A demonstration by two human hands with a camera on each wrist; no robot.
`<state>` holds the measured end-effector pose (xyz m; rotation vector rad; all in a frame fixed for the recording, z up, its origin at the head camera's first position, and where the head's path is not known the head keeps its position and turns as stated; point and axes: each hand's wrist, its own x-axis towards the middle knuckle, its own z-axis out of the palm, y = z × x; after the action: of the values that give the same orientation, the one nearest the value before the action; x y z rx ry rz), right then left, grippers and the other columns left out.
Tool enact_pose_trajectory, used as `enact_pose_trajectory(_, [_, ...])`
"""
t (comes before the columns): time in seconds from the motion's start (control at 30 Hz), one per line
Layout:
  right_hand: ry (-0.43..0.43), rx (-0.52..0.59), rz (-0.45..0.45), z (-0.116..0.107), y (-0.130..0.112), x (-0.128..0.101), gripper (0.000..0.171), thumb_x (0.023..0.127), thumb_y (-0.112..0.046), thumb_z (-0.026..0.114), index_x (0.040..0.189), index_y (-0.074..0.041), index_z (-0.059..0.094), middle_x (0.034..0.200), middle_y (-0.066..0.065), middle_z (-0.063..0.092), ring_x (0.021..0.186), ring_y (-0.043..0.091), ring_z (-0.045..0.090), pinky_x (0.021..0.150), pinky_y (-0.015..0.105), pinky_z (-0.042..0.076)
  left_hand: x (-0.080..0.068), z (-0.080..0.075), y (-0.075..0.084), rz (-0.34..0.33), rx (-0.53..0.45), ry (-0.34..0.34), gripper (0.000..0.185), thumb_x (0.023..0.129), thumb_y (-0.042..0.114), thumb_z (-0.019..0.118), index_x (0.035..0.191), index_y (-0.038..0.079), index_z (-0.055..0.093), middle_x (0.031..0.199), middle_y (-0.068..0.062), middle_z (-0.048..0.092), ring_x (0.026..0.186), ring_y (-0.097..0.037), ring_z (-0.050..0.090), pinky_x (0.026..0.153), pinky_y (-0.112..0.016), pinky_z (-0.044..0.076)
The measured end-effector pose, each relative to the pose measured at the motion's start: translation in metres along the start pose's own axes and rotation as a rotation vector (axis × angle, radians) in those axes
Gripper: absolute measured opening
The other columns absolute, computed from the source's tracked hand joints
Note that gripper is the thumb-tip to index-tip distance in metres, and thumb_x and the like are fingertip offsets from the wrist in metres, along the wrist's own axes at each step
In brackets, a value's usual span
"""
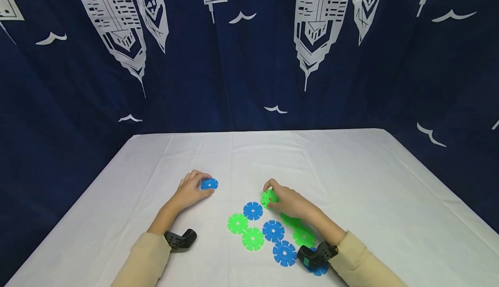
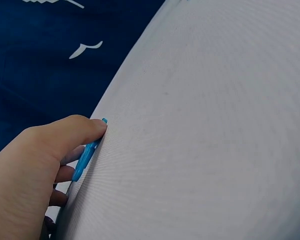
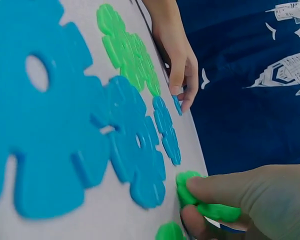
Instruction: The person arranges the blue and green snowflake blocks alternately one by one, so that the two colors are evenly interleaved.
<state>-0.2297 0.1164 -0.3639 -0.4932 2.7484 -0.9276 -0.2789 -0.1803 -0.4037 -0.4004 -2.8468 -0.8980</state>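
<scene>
My left hand (image 1: 191,192), at the left of the white table, pinches a blue flower-shaped disc (image 1: 212,183) with notched edges between thumb and fingers. In the left wrist view that blue disc (image 2: 85,161) appears nearly edge-on, close over the cloth. To the right, my right hand (image 1: 291,201) grips a green notched disc (image 1: 266,197), thumb on one side and forefinger curled at the other. The right wrist view shows this green disc (image 3: 217,211) tilted, partly covered by the thumb.
Left of my right forearm lie blue discs (image 1: 248,210) and green discs (image 1: 234,224), some touching. More green discs (image 1: 303,238) sit partly under that forearm, and a blue disc (image 1: 320,271) is half hidden by the wrist camera (image 1: 312,259). A dark blue curtain (image 1: 257,75) hangs behind the table (image 1: 351,170).
</scene>
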Motion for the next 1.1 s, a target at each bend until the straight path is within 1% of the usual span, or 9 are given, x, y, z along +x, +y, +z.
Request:
enact_pose_trajectory(0.07, [0.024,-0.001,0.000,0.001,-0.001,0.003,0.032,0.085,-0.013,0.061,0.112,-0.020,0.044,0.080,0.003,0.055,0.061,0.015,0.047,0.055,0.028,0.036,0.000,0.000,0.000,0.001,0.005,-0.002,0.043,0.078,0.033,0.067,0.114,0.010,0.059,0.109,-0.008,0.051,0.108,-0.027,0.043,0.092,-0.046,0.028])
enact_pose_trajectory(0.17, [0.065,0.002,-0.009,0.004,-0.003,0.008,0.032,0.086,-0.010,0.058,0.115,-0.019,0.046,0.093,0.006,0.060,0.069,0.016,0.049,0.061,0.029,0.039,0.001,0.001,-0.001,0.001,0.011,-0.004,0.043,0.078,0.033,0.067,0.113,0.011,0.059,0.109,-0.007,0.051,0.108,-0.026,0.044,0.092,-0.045,0.029])
enact_pose_trajectory(0.23, [0.094,0.014,-0.016,0.005,-0.006,0.013,0.032,0.087,-0.009,0.057,0.116,-0.017,0.047,0.095,0.007,0.060,0.071,0.016,0.048,0.063,0.029,0.039,0.001,0.002,-0.001,0.002,0.014,-0.006,0.043,0.078,0.034,0.067,0.113,0.011,0.058,0.109,-0.006,0.051,0.107,-0.026,0.044,0.091,-0.045,0.030])
enact_pose_trajectory(0.33, [0.132,0.060,-0.020,0.006,-0.012,0.019,0.033,0.087,-0.008,0.055,0.118,-0.013,0.048,0.082,0.007,0.057,0.063,0.015,0.045,0.057,0.027,0.037,0.002,0.002,-0.002,0.008,0.017,-0.002,0.043,0.078,0.035,0.067,0.113,0.012,0.058,0.109,-0.006,0.051,0.106,-0.025,0.045,0.090,-0.044,0.031])
enact_pose_trajectory(0.43, [0.166,0.120,-0.021,0.008,-0.018,0.026,0.034,0.087,-0.009,0.055,0.120,-0.010,0.047,0.074,0.006,0.050,0.057,0.014,0.038,0.052,0.025,0.033,0.002,0.001,-0.002,0.013,0.018,0.002,0.043,0.078,0.035,0.067,0.113,0.012,0.058,0.107,-0.005,0.051,0.104,-0.024,0.045,0.089,-0.043,0.031])
enact_pose_trajectory(0.57, [0.191,0.183,-0.013,0.011,-0.024,0.035,0.034,0.086,-0.010,0.055,0.120,-0.009,0.048,0.081,0.007,0.052,0.060,0.013,0.040,0.055,0.024,0.034,0.001,0.000,-0.001,0.021,0.018,-0.001,0.043,0.078,0.034,0.067,0.113,0.011,0.058,0.107,-0.006,0.051,0.104,-0.024,0.045,0.088,-0.043,0.031])
enact_pose_trajectory(0.67, [0.187,0.231,-0.010,0.014,-0.029,0.042,0.034,0.086,-0.009,0.055,0.119,-0.009,0.049,0.083,0.009,0.054,0.063,0.015,0.043,0.057,0.025,0.035,0.001,0.000,-0.001,0.020,0.015,0.001,0.043,0.078,0.034,0.067,0.113,0.011,0.059,0.107,-0.006,0.051,0.104,-0.025,0.045,0.088,-0.043,0.031])
enact_pose_trajectory(0.9, [0.189,0.317,-0.019,0.028,-0.038,0.056,0.036,0.084,-0.007,0.054,0.120,-0.006,0.049,0.077,0.006,0.054,0.059,0.013,0.043,0.054,0.023,0.035,0.002,-0.001,0.000,0.011,0.019,0.001,0.043,0.078,0.033,0.067,0.113,0.011,0.059,0.108,-0.006,0.052,0.104,-0.025,0.046,0.089,-0.044,0.031])
enact_pose_trajectory(1.1, [0.205,0.329,-0.025,0.040,-0.043,0.068,0.035,0.083,-0.006,0.055,0.118,-0.007,0.050,0.076,0.005,0.051,0.057,0.012,0.042,0.053,0.023,0.034,0.001,0.000,0.002,-0.009,0.006,-0.007,0.045,0.078,0.033,0.067,0.115,0.010,0.058,0.110,-0.007,0.052,0.106,-0.026,0.046,0.091,-0.044,0.031])
